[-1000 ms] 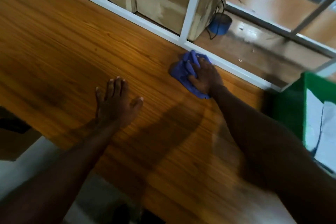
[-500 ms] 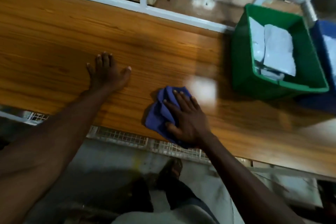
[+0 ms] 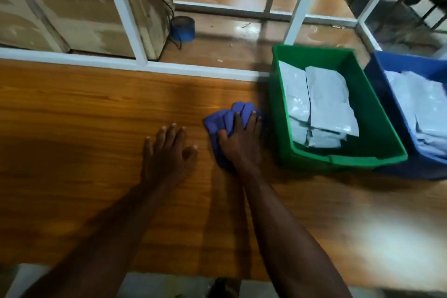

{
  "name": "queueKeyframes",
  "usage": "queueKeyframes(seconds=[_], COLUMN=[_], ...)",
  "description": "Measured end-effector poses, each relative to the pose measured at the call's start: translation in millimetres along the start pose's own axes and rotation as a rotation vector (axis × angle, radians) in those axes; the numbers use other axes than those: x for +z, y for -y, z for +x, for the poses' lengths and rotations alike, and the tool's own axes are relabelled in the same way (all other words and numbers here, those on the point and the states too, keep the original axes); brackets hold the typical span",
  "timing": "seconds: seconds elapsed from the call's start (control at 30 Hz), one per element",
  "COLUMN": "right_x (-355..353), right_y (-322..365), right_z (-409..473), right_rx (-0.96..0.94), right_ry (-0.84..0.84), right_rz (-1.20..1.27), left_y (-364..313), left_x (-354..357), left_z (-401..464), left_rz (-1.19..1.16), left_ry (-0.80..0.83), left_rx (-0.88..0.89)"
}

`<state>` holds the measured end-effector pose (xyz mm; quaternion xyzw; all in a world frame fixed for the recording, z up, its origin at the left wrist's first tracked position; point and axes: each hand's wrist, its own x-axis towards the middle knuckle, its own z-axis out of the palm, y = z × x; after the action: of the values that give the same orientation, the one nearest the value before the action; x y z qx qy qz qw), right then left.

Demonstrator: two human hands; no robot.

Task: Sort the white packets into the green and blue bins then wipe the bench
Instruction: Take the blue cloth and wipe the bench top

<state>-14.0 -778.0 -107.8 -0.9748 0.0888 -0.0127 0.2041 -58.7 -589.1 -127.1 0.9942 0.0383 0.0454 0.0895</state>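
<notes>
wiping the bench, with the packets already binned

the purple cloth [image 3: 226, 120] lies crumpled on the wooden bench [image 3: 84, 109] just beside the green bin [image 3: 343, 158], pinned under the right hand [image 3: 239, 143], whose spread fingers press down on it rather than closing round it. the left hand [image 3: 168, 152] rests flat and empty on the wood nearby. white packets [image 3: 324, 104] fill the green bin and the blue bin [image 3: 408, 63]; sorting looks finished, only wiping seems left.
</notes>
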Motion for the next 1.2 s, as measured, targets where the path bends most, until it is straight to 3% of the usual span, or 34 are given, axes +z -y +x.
queueKeyframes(seconds=[0.23, 0.4, 0.9, 1.03, 1.2], right_x=[1.3, -0.6, -4.2, 3.0, 24.8], right_y=[17.8, 17.3, -16.2, 9.4, 52.5], right_z=[116.0, 126.4, -181.7, -213.8, -210.9], right_rx=[0.032, 0.016, 0.102, 0.08, -0.092], right_ry=[-0.024, 0.011, -0.079, -0.03, 0.029], right_rz=[0.018, -0.004, -0.225, -0.213, -0.215], left_y=[-1.8, -2.5, 14.6, 35.3, 82.5], left_x=[4.3, -2.1, -20.8, -25.6, -32.9], left_z=[4.5, 6.6, -8.8, -30.4, -50.5], left_rz=[0.05, 0.045, -0.077, -0.076, -0.059], left_ry=[-0.026, 0.031, 0.176, 0.149, 0.184], left_rx=[-0.022, -0.013, 0.114, 0.164, 0.115])
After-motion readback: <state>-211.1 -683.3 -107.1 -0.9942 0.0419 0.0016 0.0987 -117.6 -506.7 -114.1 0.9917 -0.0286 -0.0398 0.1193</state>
